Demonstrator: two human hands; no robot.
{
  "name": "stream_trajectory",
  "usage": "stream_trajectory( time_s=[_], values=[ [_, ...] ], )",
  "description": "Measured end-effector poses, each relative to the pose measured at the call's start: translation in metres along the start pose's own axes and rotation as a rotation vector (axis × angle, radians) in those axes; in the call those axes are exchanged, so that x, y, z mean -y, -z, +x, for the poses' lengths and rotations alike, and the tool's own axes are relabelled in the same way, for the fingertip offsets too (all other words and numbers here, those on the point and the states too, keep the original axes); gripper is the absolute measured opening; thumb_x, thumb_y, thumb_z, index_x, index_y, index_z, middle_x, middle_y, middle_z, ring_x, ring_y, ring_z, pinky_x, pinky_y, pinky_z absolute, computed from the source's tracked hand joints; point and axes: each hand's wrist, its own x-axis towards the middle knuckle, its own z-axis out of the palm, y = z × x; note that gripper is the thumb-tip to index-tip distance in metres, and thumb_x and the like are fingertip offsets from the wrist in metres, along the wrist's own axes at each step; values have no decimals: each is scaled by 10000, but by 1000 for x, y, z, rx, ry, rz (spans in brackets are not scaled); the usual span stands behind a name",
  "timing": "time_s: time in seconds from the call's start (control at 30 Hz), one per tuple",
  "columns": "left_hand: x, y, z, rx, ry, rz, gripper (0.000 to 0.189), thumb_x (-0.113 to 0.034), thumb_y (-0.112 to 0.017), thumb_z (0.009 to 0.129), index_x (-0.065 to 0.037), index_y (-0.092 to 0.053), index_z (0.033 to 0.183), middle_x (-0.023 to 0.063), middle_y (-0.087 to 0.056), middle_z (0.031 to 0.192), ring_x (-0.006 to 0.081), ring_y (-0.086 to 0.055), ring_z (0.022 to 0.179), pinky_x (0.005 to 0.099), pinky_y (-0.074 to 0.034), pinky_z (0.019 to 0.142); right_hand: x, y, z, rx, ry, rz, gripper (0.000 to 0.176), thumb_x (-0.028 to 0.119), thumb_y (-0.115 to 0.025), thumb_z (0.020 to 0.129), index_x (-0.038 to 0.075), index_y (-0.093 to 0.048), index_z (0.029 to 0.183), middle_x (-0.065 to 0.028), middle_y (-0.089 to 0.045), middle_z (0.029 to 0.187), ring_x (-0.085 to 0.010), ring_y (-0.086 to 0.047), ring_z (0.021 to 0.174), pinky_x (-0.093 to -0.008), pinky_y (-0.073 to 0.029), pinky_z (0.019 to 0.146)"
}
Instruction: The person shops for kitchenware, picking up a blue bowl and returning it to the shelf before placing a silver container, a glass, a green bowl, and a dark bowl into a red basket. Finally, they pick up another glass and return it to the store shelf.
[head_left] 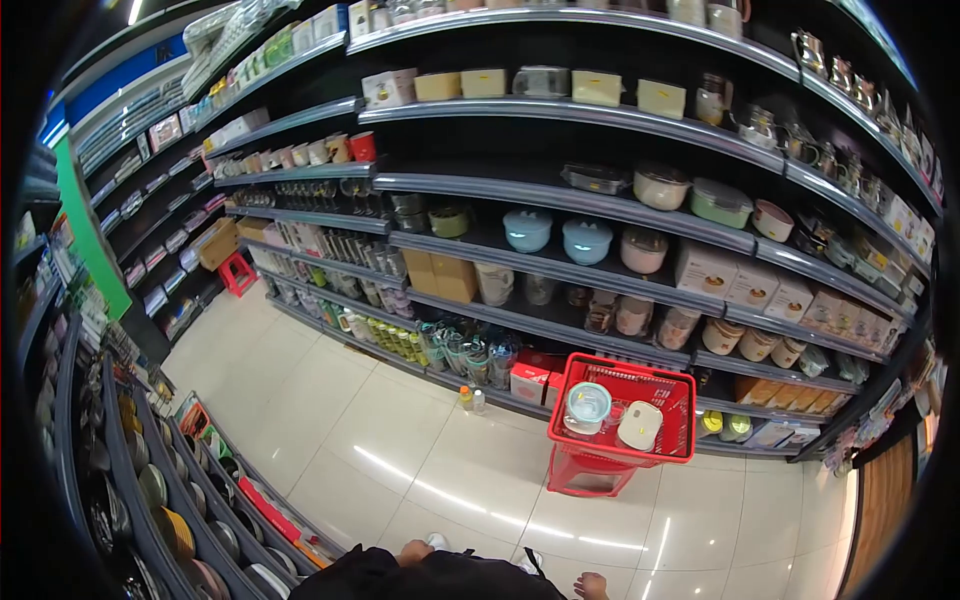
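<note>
Black clothing [440, 580] separates left hand [414, 552] from right hand [590, 585]; whether either's fingers are open or closed cannot be told. Beyond the right fingers sits a red basket [622, 455].

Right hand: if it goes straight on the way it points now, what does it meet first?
Probably the red plastic stool or the red shopping basket on it. The right hand seems to point roughly that way, but its height and depth are unclear.

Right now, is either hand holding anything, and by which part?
Nothing held shows, but I can't be sure: black fabric partly hides the left hand, and the right hand is cut off.
</note>
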Motion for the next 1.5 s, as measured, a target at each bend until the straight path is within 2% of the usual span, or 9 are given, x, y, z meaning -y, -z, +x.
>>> stream_trajectory(
  time_s=[0.07, 0.1, 0.13, 0.2, 0.53, 0.6, 0.77, 1.1, 1.5],
  values=[
    [18, 7, 2, -14, 55, -40, 440, -413, -568, 751, -37, -691, 945, 183, -672, 960, 319, -627, 964, 381, -472, 850, 45, -26, -16, -171, 54, -82, 122, 127, -480, 865, 31, -556, 860, -72, -514, 674, -194, -522, 574, -287, -421, 445],
    [28, 10, 4, -10, 59, -46, 440, -413, -568, 751, -37, -691, 945, 183, -672, 960, 319, -627, 964, 381, -472, 850, 118, -49, -49, -212, -223, 120, 120, 117, -484, 873, 26, -552, 835, -35, -516, 674, -143, -522, 598, -249, -419, 467],
    [39, 15, 7, 12, 54, -62, 447, -416, -569, 750, -36, -690, 952, 184, -670, 970, 316, -625, 972, 379, -469, 855, 118, -60, -46, -212, -224, 116, 120, 117, -484, 873, 26, -552, 835, -35, -516, 674, -143, -522, 598, -249, -419, 467],
    [58, 27, 16, 34, 49, -72, 453, -418, -569, 748, -36, -690, 959, 184, -669, 979, 314, -623, 979, 378, -466, 860, 128, -86, -33, -281, -390, 37, 221, 141, -523, 876, 29, -529, 1067, -153, -606, 971, -308, -637, 811, -432, -542, 685],
    [170, 132, 86, 74, -85, -125, 438, -383, -527, 755, -11, -687, 924, 221, -655, 965, 352, -619, 962, 399, -465, 855, 112, -279, -32, -176, -332, -59, 230, 174, -583, 816, 27, -616, 989, -123, -642, 869, -262, -649, 742, -371, -529, 636],
    [190, 145, 94, 76, -110, -96, 427, -381, -524, 755, -19, -690, 910, 219, -659, 940, 351, -625, 943, 404, -468, 847, 167, -333, -56, -76, -228, -498, 228, 223, -611, 786, 26, -672, 885, -89, -668, 800, -206, -642, 715, -321, -514, 644],
    [225, 160, 115, 4, -124, -266, 399, -376, -530, 755, -24, -689, 852, 208, -666, 866, 332, -642, 887, 400, -480, 807, 146, -386, 23, 2, -47, -641, 241, 244, -602, 804, 9, -655, 816, -61, -629, 686, -143, -595, 607, -294, -493, 564],
    [319, 132, 139, -69, -11, -636, 438, -361, -556, 794, 42, -646, 938, 202, -672, 884, 290, -653, 773, 362, -502, 724, 350, -527, 103, 201, 144, -482, 250, 253, -578, 861, 34, -621, 971, -52, -623, 841, -149, -617, 731, -276, -495, 611],
    [244, 259, 218, -248, 225, -845, 427, -347, -557, 800, 47, -639, 943, 203, -672, 885, 282, -651, 761, 358, -504, 712, 681, -760, 259, 459, 282, 85, 198, 202, -564, 899, 71, -572, 1048, -60, -608, 915, -156, -597, 761, -282, -505, 647]
  ],
)
